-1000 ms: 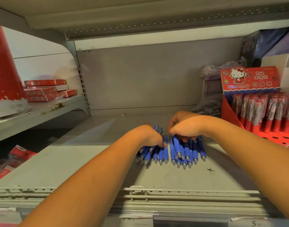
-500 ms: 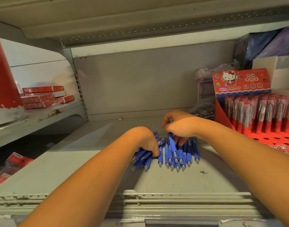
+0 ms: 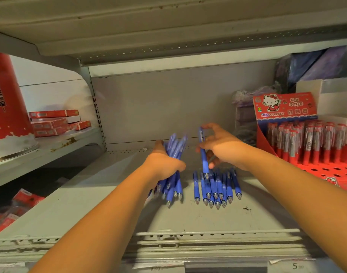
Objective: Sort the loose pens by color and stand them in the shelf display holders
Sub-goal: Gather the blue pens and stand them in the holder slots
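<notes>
The pile has been split: a bundle of blue pens (image 3: 175, 148) is now lifted off the shelf (image 3: 109, 203), gripped in the curled fingers of the left hand (image 3: 164, 164). One pen (image 3: 203, 154) is pinched upright by the right hand (image 3: 222, 148). The remaining pens (image 3: 218, 186) are left lying below, so gathering is judged half done.

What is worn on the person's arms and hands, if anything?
Nothing visible. The left hand and right hand are bare, with no gloves or rings showing. The left forearm and right forearm carry no sleeve, watch or bracelet up to the frame edge.
</notes>
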`<state>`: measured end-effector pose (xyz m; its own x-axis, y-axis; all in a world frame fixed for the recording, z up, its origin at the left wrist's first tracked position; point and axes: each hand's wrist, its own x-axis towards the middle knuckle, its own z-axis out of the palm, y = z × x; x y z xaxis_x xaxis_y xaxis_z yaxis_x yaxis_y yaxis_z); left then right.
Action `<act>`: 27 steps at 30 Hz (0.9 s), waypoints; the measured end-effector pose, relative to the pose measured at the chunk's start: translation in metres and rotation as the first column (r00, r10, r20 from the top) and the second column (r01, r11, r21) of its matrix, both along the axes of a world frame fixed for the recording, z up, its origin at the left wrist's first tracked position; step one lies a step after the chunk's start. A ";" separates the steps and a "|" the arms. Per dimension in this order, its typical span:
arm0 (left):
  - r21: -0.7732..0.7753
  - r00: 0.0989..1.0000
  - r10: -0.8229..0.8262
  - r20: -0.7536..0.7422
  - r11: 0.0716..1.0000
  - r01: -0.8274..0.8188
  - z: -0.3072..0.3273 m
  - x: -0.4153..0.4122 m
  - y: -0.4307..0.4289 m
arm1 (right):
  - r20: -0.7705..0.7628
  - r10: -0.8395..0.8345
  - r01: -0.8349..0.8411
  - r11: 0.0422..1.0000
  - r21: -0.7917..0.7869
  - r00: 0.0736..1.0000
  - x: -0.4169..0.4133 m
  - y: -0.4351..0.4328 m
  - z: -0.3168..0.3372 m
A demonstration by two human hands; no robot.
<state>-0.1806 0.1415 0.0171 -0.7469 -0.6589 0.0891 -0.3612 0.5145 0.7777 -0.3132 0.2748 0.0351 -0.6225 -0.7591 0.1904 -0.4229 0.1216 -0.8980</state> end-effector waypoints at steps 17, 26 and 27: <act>0.287 0.620 -0.239 -0.748 0.725 0.626 0.020 -0.023 0.117 | 0.132 -0.112 0.171 0.741 -0.649 0.985 0.028 0.146 -0.012; 0.157 0.527 -0.384 -0.758 0.678 0.719 0.025 -0.077 0.254 | 0.231 -0.301 0.377 0.663 -0.647 0.925 -0.001 0.303 -0.024; 0.151 0.530 -0.398 -0.749 0.676 0.721 0.025 -0.083 0.273 | 0.236 -0.309 0.386 0.657 -0.647 0.921 -0.006 0.322 -0.025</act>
